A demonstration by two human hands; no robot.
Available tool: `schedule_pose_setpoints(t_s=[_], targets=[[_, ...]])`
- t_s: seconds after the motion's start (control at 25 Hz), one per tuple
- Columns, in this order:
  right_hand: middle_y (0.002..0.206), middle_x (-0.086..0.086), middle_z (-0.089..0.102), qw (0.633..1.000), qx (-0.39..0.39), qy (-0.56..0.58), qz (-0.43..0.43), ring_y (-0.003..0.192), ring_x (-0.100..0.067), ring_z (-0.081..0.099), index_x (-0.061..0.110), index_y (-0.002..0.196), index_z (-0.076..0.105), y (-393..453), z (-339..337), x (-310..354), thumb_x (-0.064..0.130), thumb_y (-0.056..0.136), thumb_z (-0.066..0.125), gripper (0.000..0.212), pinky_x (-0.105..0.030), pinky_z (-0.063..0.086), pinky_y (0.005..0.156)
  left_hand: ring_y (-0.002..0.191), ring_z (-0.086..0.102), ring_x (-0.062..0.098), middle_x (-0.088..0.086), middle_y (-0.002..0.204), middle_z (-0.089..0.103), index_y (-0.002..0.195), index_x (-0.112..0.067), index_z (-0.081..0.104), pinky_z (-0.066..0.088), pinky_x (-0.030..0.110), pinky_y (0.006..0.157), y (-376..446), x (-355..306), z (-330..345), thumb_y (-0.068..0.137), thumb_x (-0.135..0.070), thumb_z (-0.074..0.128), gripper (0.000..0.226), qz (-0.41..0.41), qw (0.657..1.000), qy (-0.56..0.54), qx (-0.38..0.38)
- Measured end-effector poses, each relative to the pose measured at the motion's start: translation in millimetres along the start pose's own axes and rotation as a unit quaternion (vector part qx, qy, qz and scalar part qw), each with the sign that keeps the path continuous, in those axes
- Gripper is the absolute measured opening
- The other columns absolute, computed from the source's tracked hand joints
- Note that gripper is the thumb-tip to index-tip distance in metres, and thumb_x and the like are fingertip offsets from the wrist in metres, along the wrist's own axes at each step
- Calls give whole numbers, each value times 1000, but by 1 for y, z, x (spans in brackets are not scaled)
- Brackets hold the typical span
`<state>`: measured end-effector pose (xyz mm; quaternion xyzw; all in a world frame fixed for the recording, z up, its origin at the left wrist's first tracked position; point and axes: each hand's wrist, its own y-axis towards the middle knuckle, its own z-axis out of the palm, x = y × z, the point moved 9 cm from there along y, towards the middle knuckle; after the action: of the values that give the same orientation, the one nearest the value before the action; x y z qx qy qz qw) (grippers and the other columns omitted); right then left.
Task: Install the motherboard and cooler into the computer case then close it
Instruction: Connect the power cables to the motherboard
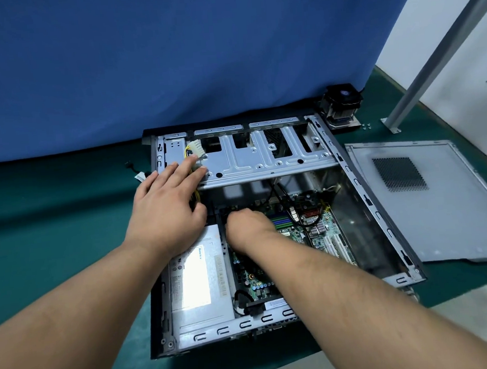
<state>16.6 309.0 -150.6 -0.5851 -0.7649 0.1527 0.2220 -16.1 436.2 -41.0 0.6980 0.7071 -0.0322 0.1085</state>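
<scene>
The open computer case (362, 192) lies flat on the green table, with the green motherboard (324, 233) inside it. My left hand (168, 202) lies with straight fingers over the yellow power cables and white connector (197, 150) at the drive cage's left end. My right hand (247, 223) reaches down onto the motherboard's upper left part, fingers curled; what they hold is hidden. The cooler (341, 106), a black fan on a metal heatsink, stands outside the case at its far right corner. The grey side panel (442, 212) lies flat to the right of the case.
A silver power supply (197, 281) fills the case's near left. The metal drive cage (263, 156) spans its far side. Small screws (366, 126) lie by the cooler. A blue curtain hangs behind; a metal post (420, 83) stands at the right.
</scene>
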Motion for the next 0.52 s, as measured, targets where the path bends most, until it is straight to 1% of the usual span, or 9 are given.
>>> schedule_pose_setpoints(t_s=[0.08, 0.12, 0.2, 0.24, 0.28, 0.32, 0.36, 0.44, 0.52], targets=[[130, -18, 65, 999, 19, 43, -14, 119, -36, 62, 7, 126, 65, -5, -5, -7, 31, 106, 48, 35, -37, 48, 97, 155, 16, 8, -24, 168, 14, 155, -43, 35, 3, 34, 126, 0, 2, 0, 93, -36, 48, 64, -1, 1000, 0, -1], [126, -17, 66, 997, 16, 70, -14, 112, -34, 63, 8, 123, 65, -10, -13, -17, 39, 106, 47, 40, -35, 48, 92, 155, 16, 8, -24, 168, 14, 155, -42, 35, 3, 34, 126, 0, 2, 1, 94, -35, 50, 64, 1, 1000, -1, 0], [117, -13, 67, 992, -52, 112, 28, 94, -27, 64, 12, 115, 64, -21, -39, -58, 43, 103, 54, 35, -33, 47, 82, 155, 16, 9, -24, 168, 14, 155, -42, 35, 4, 35, 126, 0, 2, 1, 94, -35, 51, 64, 3, 1000, -4, -3], [117, -13, 66, 986, -98, 114, 72, 92, -26, 64, 13, 113, 62, -28, -51, -85, 39, 100, 60, 29, -33, 48, 80, 155, 17, 9, -23, 168, 14, 155, -42, 35, 4, 35, 126, 1, 2, 2, 94, -36, 50, 64, 5, 1000, -5, -4], [118, -14, 65, 980, -120, 102, 118, 96, -28, 64, 12, 113, 60, -36, -56, -108, 34, 97, 64, 28, -33, 49, 81, 155, 17, 9, -23, 168, 15, 155, -42, 35, 5, 35, 126, 0, 2, 2, 93, -37, 48, 64, 6, 1000, -6, -5], [119, -15, 63, 977, -113, 95, 152, 100, -30, 62, 11, 111, 60, -42, -54, -122, 29, 95, 67, 26, -33, 48, 81, 155, 17, 9, -23, 168, 15, 155, -42, 36, 5, 36, 126, 0, 2, 2, 92, -38, 46, 64, 7, 1000, -6, -6], [118, -15, 63, 975, -95, 101, 171, 100, -31, 60, 11, 105, 61, -44, -47, -129, 25, 93, 67, 20, -31, 46, 78, 155, 18, 10, -23, 168, 16, 155, -42, 36, 5, 36, 126, 0, 2, 2, 91, -39, 44, 64, 8, 1000, -7, -8], [105, -13, 62, 971, -85, 120, 188, 92, -31, 55, 11, 89, 57, -43, -39, -129, 15, 92, 65, 9, -30, 42, 74, 155, 19, 10, -23, 167, 17, 155, -41, 37, 6, 36, 126, 0, 3, 2, 93, -38, 46, 63, 9, 1000, -6, -9], [90, -9, 55, 969, -101, 120, 192, 84, -30, 52, 11, 76, 49, -42, -39, -124, 7, 90, 60, 18, -30, 43, 71, 155, 19, 11, -23, 167, 17, 155, -41, 37, 6, 37, 126, 1, 3, 3, 94, -36, 50, 63, 8, 1000, -3, -8]])
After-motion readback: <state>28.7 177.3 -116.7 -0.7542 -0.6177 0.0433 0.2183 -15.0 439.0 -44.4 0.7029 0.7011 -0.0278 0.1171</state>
